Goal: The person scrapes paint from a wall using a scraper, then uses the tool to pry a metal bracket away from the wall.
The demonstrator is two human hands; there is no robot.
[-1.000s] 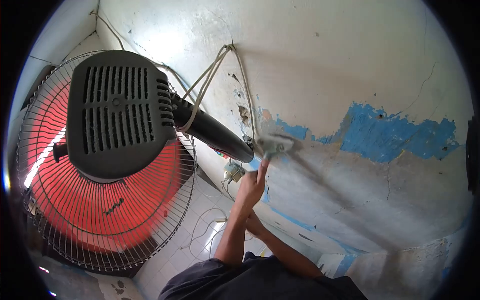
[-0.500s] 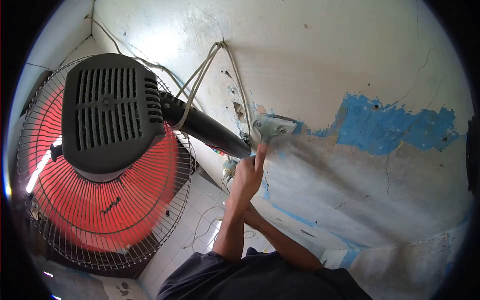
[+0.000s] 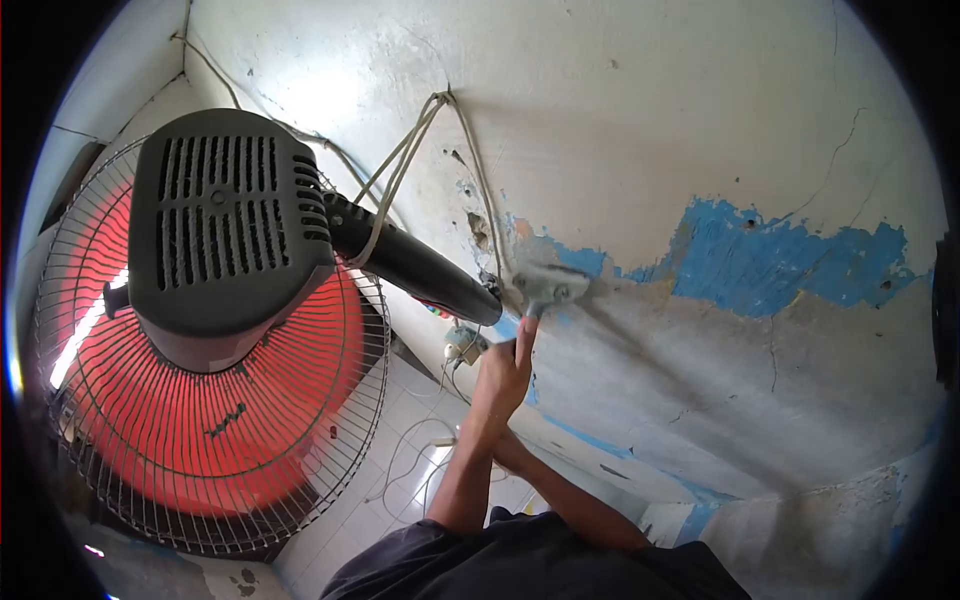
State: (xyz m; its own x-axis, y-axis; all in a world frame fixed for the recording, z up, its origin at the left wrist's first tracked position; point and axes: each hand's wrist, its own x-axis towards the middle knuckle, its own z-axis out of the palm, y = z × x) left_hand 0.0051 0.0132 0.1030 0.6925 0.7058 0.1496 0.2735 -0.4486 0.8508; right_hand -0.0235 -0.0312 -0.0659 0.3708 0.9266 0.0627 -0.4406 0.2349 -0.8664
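My left hand (image 3: 505,375) is closed around the handle of a scraper (image 3: 548,287), with a finger stretched up along it. The wide head of the tool, slightly blurred, lies at the wall (image 3: 680,400) by the left end of a band of exposed blue paint (image 3: 750,255). Behind my left forearm crosses my right arm; my right hand (image 3: 506,450) is mostly hidden there, and its fingers cannot be made out.
A large fan (image 3: 215,400) with red blades and a dark motor housing fills the left side. Its black pole (image 3: 420,265) reaches close to my left hand. A looped cord (image 3: 408,150) hangs from the wall. Below are a socket (image 3: 464,345), loose wires and floor tiles (image 3: 365,480).
My left hand and the scraper have moved down the wall a little. The fan appears slightly lower and further right in the view.
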